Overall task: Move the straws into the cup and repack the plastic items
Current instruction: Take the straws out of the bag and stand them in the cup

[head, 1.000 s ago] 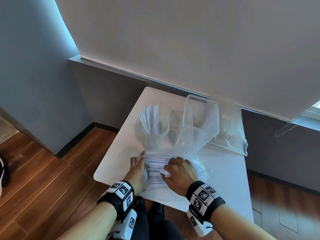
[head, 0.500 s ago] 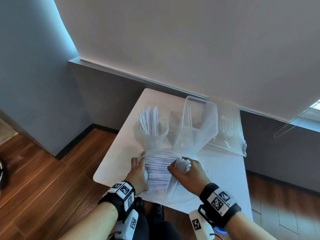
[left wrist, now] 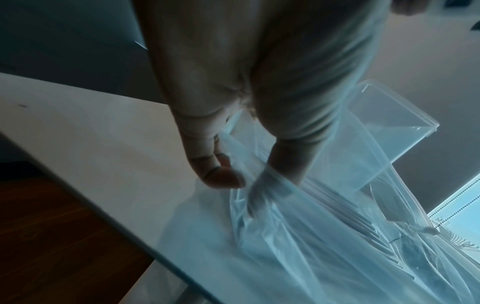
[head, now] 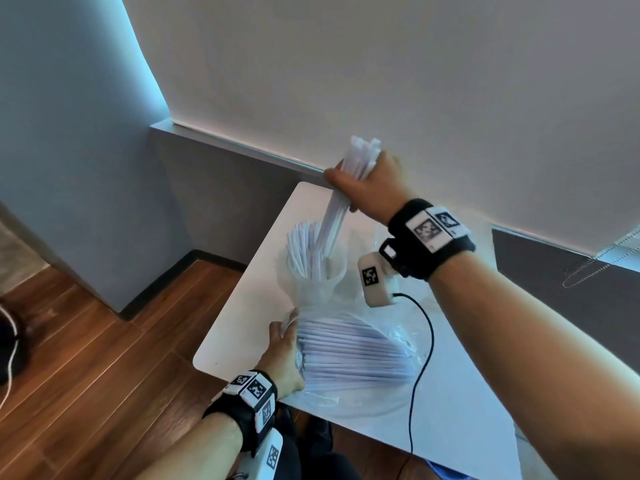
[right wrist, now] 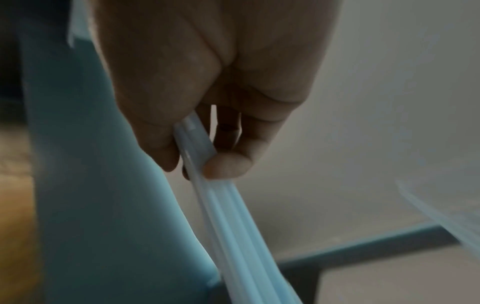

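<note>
The right hand [head: 372, 188] curls its fingers [right wrist: 228, 164] round a bundle of straws [head: 341, 199], lower ends entering the cup [head: 317, 271] at its 7 o'clock. Best to lower them steeply before letting go. The left hand [head: 282, 355] pinches the bag [head: 363, 362] of straws at 6 o'clock.

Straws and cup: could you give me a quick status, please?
Right hand grips a straw bundle, tips entering the cup. Left hand pinches the bag. Nothing blocking.
</note>
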Available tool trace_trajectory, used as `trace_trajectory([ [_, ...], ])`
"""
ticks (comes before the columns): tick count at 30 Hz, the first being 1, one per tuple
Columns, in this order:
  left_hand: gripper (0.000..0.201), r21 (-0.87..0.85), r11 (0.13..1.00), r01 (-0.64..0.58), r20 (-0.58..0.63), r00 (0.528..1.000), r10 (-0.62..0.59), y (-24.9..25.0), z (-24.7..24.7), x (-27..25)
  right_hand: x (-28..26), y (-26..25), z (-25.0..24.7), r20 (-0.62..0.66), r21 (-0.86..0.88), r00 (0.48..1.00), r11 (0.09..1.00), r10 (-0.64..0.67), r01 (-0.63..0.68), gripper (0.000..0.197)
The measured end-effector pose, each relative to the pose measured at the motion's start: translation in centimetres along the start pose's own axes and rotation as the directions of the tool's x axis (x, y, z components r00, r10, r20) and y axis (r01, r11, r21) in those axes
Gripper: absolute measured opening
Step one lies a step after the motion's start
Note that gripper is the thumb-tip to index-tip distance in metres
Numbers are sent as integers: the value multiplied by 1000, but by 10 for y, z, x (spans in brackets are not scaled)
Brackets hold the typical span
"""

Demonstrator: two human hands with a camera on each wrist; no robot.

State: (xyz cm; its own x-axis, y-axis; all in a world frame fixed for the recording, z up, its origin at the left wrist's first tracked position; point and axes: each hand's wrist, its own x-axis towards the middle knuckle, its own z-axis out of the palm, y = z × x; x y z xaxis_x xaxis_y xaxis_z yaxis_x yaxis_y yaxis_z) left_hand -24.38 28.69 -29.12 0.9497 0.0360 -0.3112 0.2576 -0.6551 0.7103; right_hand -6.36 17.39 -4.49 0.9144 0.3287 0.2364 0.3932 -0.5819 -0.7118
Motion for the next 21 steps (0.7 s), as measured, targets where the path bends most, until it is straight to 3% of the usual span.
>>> trace_trajectory([
  [2, 131, 0, 1000, -1, 13, 1000, 1, 3, 1, -2, 1, 13, 13, 184, -192, 978, 980, 95, -59, 47],
  [4, 130, 5, 1000, -7, 8, 1000, 7, 4, 2, -2, -5, 24, 23, 350, -322, 922, 946, 167, -49, 59],
  [6, 130, 7, 1000, -4, 10, 1000, 4, 6, 2, -2, -8, 30, 28, 408, -353, 882, 932, 236, -85, 87],
  [8, 131, 5, 1000, 1, 12, 1000, -1, 6, 2, -2, -9, 32, 28, 393, -364, 885, 926, 251, -101, 104],
  [10, 132, 0, 1000, -1, 13, 1000, 1, 6, 2, -2, -10, 31, 23, 299, -378, 939, 924, 172, -49, 92],
  [12, 133, 2, 1000, -6, 10, 1000, 6, 6, 3, -2, -16, 28, 15, 176, -325, 984, 945, 36, 24, 55],
  [14, 133, 3, 1000, -9, 4, 1000, 9, 6, 2, -2, -34, 21, 9, 145, -233, 987, 966, -75, 108, 21],
  [15, 133, -2, 1000, -10, 2, 1000, 10, 6, 2, -3, -47, 19, 10, 188, -195, 976, 970, -107, 144, 20],
  [18, 132, -5, 1000, -7, -7, 1000, 7, 7, 2, -2, -104, 24, 27, 465, -186, 880, 961, -97, 204, 26],
  [21, 128, -3, 1000, -4, -10, 1000, 4, 7, 3, -1, -156, 52, 60, 656, -350, 750, 915, 86, 202, 29],
])
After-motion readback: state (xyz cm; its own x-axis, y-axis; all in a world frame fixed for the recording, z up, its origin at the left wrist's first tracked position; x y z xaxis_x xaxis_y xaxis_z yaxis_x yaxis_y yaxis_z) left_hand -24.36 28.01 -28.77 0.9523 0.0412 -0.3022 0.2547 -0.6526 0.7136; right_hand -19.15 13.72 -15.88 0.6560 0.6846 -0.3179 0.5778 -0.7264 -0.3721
